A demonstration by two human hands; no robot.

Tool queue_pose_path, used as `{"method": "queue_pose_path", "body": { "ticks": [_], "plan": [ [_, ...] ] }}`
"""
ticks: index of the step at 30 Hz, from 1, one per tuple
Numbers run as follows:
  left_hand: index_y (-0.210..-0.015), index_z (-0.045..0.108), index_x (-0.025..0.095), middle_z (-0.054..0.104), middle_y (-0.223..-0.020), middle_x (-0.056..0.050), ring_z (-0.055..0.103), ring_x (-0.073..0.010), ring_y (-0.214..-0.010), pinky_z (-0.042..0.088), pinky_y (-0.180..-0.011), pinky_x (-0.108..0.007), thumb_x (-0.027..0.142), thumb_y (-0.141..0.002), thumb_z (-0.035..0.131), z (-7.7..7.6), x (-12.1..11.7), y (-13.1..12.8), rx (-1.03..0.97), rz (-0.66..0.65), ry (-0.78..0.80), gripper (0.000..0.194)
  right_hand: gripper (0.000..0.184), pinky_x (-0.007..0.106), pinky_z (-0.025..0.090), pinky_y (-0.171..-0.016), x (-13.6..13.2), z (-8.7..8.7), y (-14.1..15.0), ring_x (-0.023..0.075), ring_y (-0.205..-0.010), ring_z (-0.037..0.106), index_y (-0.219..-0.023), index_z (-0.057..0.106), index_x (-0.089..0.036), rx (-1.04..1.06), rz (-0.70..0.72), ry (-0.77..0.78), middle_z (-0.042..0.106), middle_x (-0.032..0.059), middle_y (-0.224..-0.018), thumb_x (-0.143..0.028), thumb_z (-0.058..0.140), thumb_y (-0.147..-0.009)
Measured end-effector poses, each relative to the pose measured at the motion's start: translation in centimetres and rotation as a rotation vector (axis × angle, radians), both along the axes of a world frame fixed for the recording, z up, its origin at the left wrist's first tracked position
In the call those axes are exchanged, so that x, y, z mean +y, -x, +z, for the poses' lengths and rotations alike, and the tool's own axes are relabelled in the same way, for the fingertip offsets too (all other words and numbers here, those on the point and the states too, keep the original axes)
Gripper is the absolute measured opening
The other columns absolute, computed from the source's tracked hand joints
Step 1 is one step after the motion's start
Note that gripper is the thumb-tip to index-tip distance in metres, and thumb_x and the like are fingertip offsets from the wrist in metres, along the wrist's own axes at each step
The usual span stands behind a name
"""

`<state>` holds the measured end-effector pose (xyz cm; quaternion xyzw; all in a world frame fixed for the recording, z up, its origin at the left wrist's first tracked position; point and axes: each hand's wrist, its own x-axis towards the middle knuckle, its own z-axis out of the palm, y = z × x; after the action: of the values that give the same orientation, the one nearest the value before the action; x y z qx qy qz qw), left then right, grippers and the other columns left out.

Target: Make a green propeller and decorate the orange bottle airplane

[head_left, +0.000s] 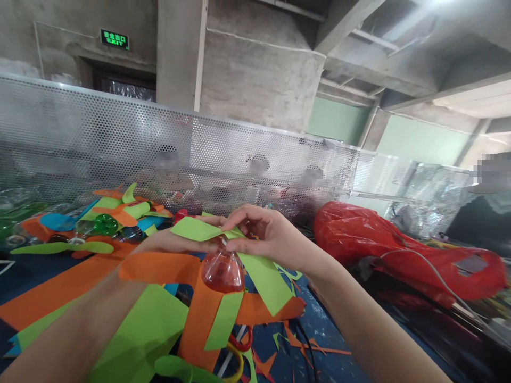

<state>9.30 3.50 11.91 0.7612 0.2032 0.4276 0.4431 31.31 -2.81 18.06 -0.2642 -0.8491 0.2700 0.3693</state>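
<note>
In front of me is a clear plastic bottle top (221, 271) with a reddish look, its lower part wrapped in orange paper (199, 319). Orange and green paper wings stick out from its sides. Above the bottle's neck lies a twisted light-green paper strip (195, 229). My right hand (275, 234) is closed, thumb and fingers pinching the strip's middle at the neck. From the other side my left hand (171, 242) closes on the same strip, its fingers partly hidden behind the paper. Scissors with red and yellow handles (235, 361) lie beside the bottle, partly covered.
Paper-winged bottles (106, 224) are heaped at the left, by a green propeller (64, 247). Green sheets (143, 330) and orange scraps (265, 367) cover parts of the blue table (331, 330). A red plastic bag (351, 229) sits right. Behind runs a perforated metal screen (239, 143); a person (483, 218) is far right.
</note>
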Motion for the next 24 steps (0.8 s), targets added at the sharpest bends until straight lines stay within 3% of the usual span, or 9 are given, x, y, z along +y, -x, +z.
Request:
{"method": "queue_pose_path", "body": {
  "ticks": [1, 3, 5, 7, 8, 9, 12, 19, 24],
  "plan": [
    [-0.115, 0.063, 0.023, 0.069, -0.107, -0.005, 0.066, -0.0276, -0.097, 0.054, -0.080, -0.039, 0.025, -0.071, 0.081, 0.8, 0.0, 0.6, 0.058, -0.035, 0.005, 0.047, 0.021, 0.028, 0.041, -0.065, 0.0, -0.1, -0.1, 0.0107, -0.069, 0.046, -0.091, 0.068, -0.018, -0.004, -0.007, -0.014, 0.057, -0.0005, -0.081, -0.029, 0.076, -0.075],
    [-0.122, 0.059, 0.025, 0.069, -0.111, -0.006, 0.064, -0.0273, -0.105, 0.052, -0.086, -0.038, 0.024, -0.077, 0.074, 2.4, -0.2, 1.7, 0.123, -0.013, 0.010, 0.048, 0.023, 0.028, 0.041, -0.066, -0.1, -0.1, -0.3, 0.0111, -0.070, 0.046, -0.092, 0.068, -0.019, -0.011, -0.022, -0.044, 0.057, -0.0003, -0.082, -0.030, 0.077, -0.074],
    [-0.115, 0.060, 0.024, 0.070, -0.106, -0.004, 0.064, -0.0239, -0.102, 0.051, -0.086, -0.034, 0.031, -0.085, 0.065, 4.0, -1.0, 2.4, 0.004, 0.299, -0.109, 0.031, 0.024, 0.028, 0.041, -0.065, -0.2, -0.2, -0.4, 0.0112, -0.070, 0.046, -0.092, 0.068, -0.020, -0.014, -0.038, -0.055, 0.058, 0.0002, -0.084, -0.031, 0.077, -0.073],
    [-0.108, 0.060, 0.025, 0.065, -0.114, 0.001, 0.055, -0.0211, -0.115, 0.044, -0.097, -0.029, 0.034, -0.092, 0.055, 5.0, -2.6, 2.2, -0.108, 0.472, -0.221, 0.019, 0.022, 0.027, 0.041, -0.064, -0.3, -0.2, -0.4, 0.0113, -0.069, 0.047, -0.091, 0.069, -0.020, -0.008, -0.054, -0.053, 0.058, -0.0001, -0.083, -0.030, 0.077, -0.073],
    [-0.100, 0.063, 0.025, 0.066, -0.107, 0.001, 0.058, -0.0203, -0.110, 0.046, -0.093, -0.027, 0.037, -0.091, 0.056, 5.3, -3.6, 1.7, -0.113, 0.565, -0.321, 0.016, 0.022, 0.027, 0.041, -0.064, -0.4, -0.2, -0.4, 0.0112, -0.069, 0.047, -0.091, 0.069, -0.020, -0.005, -0.059, -0.052, 0.058, -0.0004, -0.081, -0.029, 0.077, -0.073],
    [-0.096, 0.064, 0.025, 0.067, -0.102, 0.000, 0.060, -0.0193, -0.104, 0.048, -0.089, -0.026, 0.038, -0.090, 0.057, 5.4, -4.6, 1.1, -0.048, 0.545, -0.349, 0.016, 0.021, 0.027, 0.041, -0.063, -0.4, -0.3, -0.3, 0.0112, -0.068, 0.047, -0.090, 0.069, -0.020, -0.002, -0.061, -0.054, 0.057, -0.0009, -0.080, -0.029, 0.077, -0.073],
    [-0.098, 0.061, 0.026, 0.063, -0.095, 0.002, 0.063, -0.0143, -0.090, 0.053, -0.079, -0.022, 0.035, -0.089, 0.060, 4.9, -6.8, -1.2, 0.092, 0.296, -0.353, 0.012, 0.021, 0.027, 0.042, -0.063, -0.4, -0.5, -0.1, 0.0111, -0.067, 0.047, -0.089, 0.067, -0.020, 0.017, -0.063, -0.065, 0.056, -0.0020, -0.076, -0.031, 0.076, -0.074],
    [-0.093, 0.055, 0.026, 0.054, -0.094, 0.003, 0.057, -0.0107, -0.092, 0.050, -0.082, -0.020, 0.023, -0.092, 0.054, 3.4, -6.8, -2.4, 0.076, 0.204, -0.379, 0.004, 0.030, 0.024, 0.045, -0.060, -0.6, -2.1, 0.5, 0.0093, -0.066, 0.050, -0.084, 0.055, -0.020, 0.255, -0.063, -0.082, 0.056, -0.0032, -0.078, -0.030, 0.079, -0.069],
    [-0.088, 0.056, 0.025, 0.054, -0.103, 0.001, 0.055, -0.0111, -0.100, 0.047, -0.085, -0.018, 0.020, -0.093, 0.053, 3.3, -6.9, -1.9, 0.061, 0.216, -0.405, 0.007, 0.007, 0.029, 0.053, -0.076, -1.1, -3.8, 0.7, 0.0134, -0.084, 0.064, -0.084, 0.064, -0.021, 0.414, -0.040, -0.106, 0.068, 0.0026, -0.091, -0.026, 0.068, -0.081]
  ]
}}
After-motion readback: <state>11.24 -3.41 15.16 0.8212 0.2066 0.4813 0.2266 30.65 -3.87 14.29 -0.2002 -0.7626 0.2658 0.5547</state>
